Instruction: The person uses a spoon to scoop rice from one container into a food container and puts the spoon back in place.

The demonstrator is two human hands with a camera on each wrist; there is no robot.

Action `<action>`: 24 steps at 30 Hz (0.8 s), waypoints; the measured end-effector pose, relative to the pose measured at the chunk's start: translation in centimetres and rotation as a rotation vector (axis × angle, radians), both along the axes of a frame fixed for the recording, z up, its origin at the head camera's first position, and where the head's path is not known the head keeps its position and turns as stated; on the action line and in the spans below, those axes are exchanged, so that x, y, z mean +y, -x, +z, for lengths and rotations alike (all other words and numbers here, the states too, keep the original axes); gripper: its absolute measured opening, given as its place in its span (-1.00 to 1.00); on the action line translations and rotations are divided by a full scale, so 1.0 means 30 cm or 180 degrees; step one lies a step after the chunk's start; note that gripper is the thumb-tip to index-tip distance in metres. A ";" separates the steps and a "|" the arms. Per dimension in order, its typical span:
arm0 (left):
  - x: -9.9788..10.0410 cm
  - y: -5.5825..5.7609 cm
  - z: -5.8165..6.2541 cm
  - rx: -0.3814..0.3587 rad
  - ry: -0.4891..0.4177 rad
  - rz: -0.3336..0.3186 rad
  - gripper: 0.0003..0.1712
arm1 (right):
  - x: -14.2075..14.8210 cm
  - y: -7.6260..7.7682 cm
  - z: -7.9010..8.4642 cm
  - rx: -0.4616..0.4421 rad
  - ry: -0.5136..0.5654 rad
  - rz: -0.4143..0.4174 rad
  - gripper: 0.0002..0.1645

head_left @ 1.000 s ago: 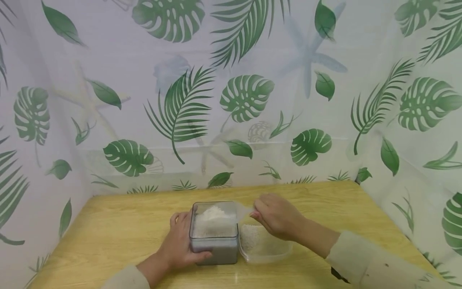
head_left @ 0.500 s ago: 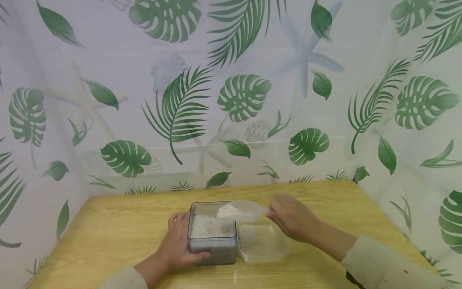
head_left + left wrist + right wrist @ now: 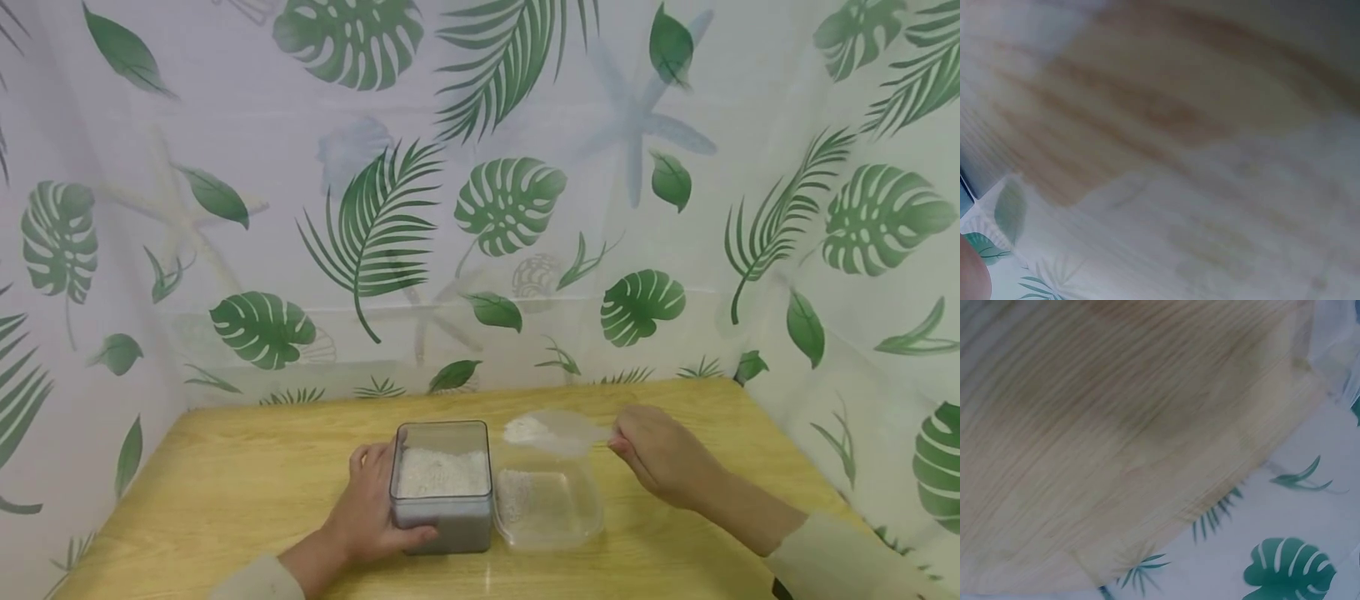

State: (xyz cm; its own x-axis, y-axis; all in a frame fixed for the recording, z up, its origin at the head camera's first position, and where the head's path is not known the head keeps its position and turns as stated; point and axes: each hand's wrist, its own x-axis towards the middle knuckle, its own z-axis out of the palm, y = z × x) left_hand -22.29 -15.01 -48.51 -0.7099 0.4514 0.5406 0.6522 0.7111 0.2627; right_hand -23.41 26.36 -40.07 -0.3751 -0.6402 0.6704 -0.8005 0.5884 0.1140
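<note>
In the head view, a square, smoky-clear storage container (image 3: 452,527) stands at the middle of the table, filled partway with white rice-like grains (image 3: 442,472). My left hand (image 3: 367,508) holds its left side, thumb across the front and fingers toward the back. Right of it, my right hand (image 3: 663,457) grips the handle of a clear plastic scoop (image 3: 573,431). The scoop carries a small heap of white grains (image 3: 527,430) and hovers over the back edge of a clear shallow tub (image 3: 551,533). More grains lie along the tub's left side.
The wood-grain table (image 3: 277,450) backs onto a white leaf-print cloth (image 3: 480,350), which also closes in both sides. In the right wrist view, bare table surface (image 3: 1116,456) and the leaf-print cloth (image 3: 1210,569) appear. Tub and storage container stand side by side.
My right hand has drawn the loaded scoop rightward, from above the storage container to above the back of the tub. My left hand stays on the container.
</note>
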 end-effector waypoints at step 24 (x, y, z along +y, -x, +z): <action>0.000 -0.001 0.009 -0.0098 -0.0034 -0.0031 0.53 | 0.167 -0.043 -0.036 -0.0289 -0.0105 -0.0178 -0.58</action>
